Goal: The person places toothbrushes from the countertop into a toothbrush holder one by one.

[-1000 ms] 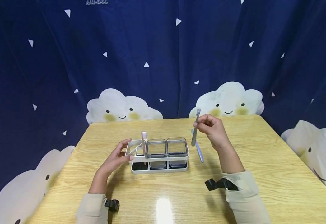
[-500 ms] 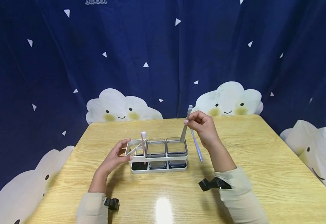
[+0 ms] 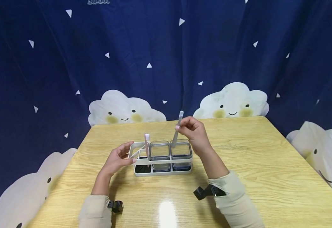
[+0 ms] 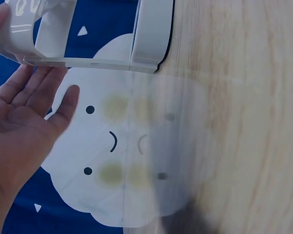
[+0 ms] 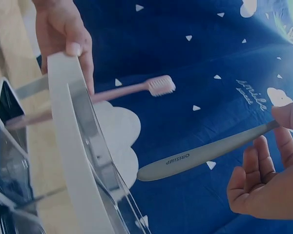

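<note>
My left hand (image 3: pixel 117 161) grips the left end of a white toothbrush holder (image 3: pixel 141 162), thumb at the front rim and fingers behind. A pink toothbrush (image 3: pixel 146 146) stands bristles up in a small compartment there. Two clear square cups (image 3: pixel 159 159) sit in the holder's middle and right slots. Pinched near its head by my right hand (image 3: pixel 195 134) is a grey toothbrush (image 3: pixel 176 136), bristles up and tilted. Its handle end hangs over the cups, near the divide between them. In the right wrist view, that grey handle (image 5: pixel 185 158) is apart from the holder's rim.
The holder stands on a light wooden table (image 3: pixel 160 193). Behind the table hangs a dark blue curtain (image 3: pixel 143 38) with white triangles and clouds. My right hand and forearm hide the table spot to the holder's right.
My right hand has moved left with the grey toothbrush, from right of the holder to above the cups. The blue toothbrush on the table is now hidden behind it. My left hand stays put.
</note>
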### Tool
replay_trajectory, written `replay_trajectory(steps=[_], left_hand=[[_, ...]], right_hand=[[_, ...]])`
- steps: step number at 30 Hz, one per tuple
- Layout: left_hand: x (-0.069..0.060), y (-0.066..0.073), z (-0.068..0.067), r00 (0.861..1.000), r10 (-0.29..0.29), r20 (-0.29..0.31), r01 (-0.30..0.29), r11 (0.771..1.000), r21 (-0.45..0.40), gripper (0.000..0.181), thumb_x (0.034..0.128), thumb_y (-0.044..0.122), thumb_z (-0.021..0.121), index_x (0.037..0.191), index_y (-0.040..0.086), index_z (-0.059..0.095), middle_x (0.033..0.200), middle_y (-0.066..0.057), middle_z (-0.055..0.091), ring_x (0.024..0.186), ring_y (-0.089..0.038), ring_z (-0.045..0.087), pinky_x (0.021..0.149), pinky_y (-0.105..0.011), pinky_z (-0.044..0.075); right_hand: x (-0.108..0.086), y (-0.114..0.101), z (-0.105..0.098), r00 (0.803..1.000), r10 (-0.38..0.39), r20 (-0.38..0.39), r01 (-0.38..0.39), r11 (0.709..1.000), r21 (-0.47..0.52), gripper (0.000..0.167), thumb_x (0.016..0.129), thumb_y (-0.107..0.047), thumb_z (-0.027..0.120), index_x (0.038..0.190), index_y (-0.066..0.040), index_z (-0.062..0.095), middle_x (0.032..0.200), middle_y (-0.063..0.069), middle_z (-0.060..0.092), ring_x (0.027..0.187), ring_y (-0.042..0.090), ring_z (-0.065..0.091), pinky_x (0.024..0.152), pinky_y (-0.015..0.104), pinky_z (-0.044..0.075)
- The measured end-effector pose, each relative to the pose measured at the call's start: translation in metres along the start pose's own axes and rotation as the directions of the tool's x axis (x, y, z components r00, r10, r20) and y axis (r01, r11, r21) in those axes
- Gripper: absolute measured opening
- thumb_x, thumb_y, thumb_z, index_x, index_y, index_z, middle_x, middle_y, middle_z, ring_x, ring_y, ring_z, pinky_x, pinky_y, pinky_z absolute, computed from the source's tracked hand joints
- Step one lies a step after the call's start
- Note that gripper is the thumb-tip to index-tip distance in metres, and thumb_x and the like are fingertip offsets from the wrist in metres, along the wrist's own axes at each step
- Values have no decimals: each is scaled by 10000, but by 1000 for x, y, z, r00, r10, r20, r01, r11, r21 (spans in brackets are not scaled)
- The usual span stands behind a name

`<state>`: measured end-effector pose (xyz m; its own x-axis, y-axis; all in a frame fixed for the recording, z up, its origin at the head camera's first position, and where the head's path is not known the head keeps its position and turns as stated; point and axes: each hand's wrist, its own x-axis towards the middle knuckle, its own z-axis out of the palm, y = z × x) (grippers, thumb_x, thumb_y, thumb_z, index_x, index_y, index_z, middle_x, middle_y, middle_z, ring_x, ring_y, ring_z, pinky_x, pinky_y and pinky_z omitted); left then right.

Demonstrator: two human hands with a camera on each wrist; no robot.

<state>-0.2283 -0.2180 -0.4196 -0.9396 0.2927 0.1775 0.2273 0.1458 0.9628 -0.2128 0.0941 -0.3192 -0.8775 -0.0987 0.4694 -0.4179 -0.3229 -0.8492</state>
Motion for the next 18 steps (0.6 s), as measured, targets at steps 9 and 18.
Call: replay_trajectory(steps=[9,18], left_hand=[[1,-1,2,1000,7,0,-7,1000,-20,703,723,-51,724,1356,-32,418,1258,-253,502,1162,-411,444,948,-268,374],[1,-1,2,1000,7,9,-7,999,-37,707,730,-44,719,1363,-27,406,1274,-304,459,1150,-456,428,910,-263,401]], right_hand=[[0,12,15,1000,2,10,-2,1000,-3,247,814,96,610,784,-150,598,809,5,556,764,119,511,706,239,456],[-1,16,29,1000,20,5,-20,1000,19,237,826,81,611,796,-153,597,819,6,558,764,117,513,689,234,453]])
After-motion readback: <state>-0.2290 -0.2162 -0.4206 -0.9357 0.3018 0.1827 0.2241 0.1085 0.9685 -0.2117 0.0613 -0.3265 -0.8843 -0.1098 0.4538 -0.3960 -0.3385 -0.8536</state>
